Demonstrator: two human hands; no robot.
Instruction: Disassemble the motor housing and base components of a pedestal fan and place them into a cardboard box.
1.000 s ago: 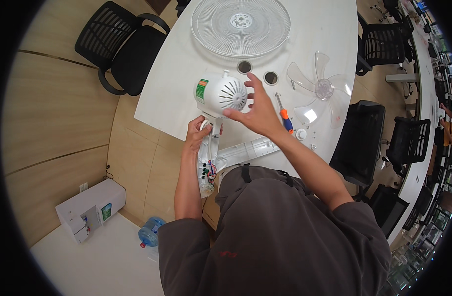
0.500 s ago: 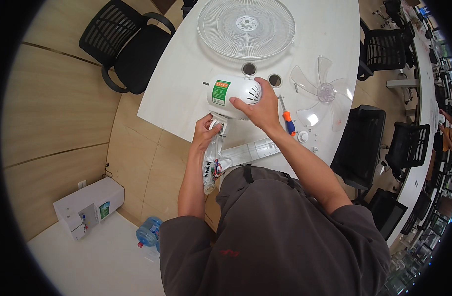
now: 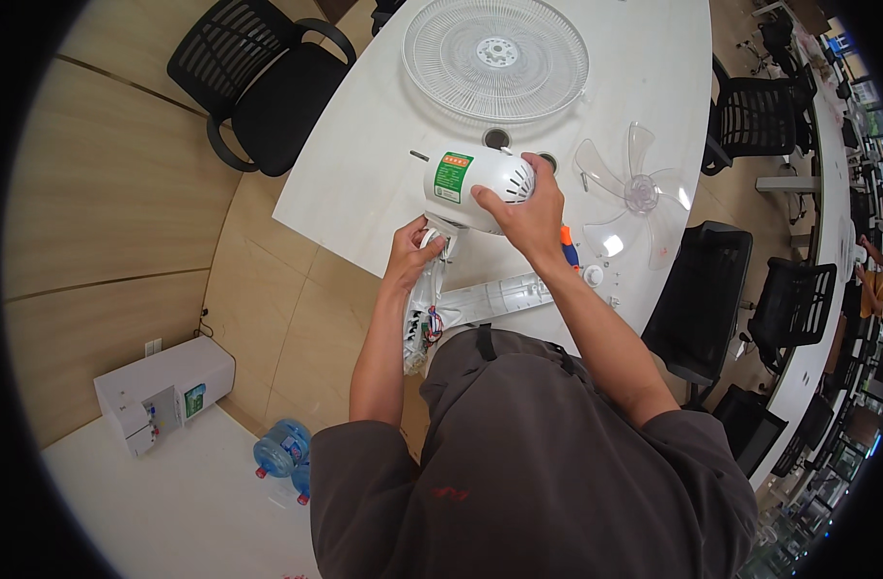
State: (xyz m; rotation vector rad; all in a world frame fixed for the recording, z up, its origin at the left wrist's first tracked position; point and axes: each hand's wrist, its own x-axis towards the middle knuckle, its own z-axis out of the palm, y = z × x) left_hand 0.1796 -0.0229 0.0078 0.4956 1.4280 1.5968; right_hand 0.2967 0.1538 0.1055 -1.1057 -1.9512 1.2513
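Observation:
My right hand is wrapped round the vented rear of a white fan motor housing, which bears a green and orange label and has a metal shaft pointing left. Just below it, my left hand pinches the top of a white fan stand neck where it meets the housing's bracket. Coloured wires and a small circuit board show in the neck's open lower part, close to my waist. Beside it, a long white plastic cover lies along the table's near edge. My fingers hide the exact joint.
A white round fan grille lies at the table's far side. Clear fan blades rest at the right, near small loose parts and a screwdriver partly behind my right wrist. Black chairs surround the white table. Water bottles stand lower left.
My view has shifted slightly, and the housing sits a little further right in it, tilted somewhat more. My right hand now covers more of the screwdriver. Both grips stay the same.

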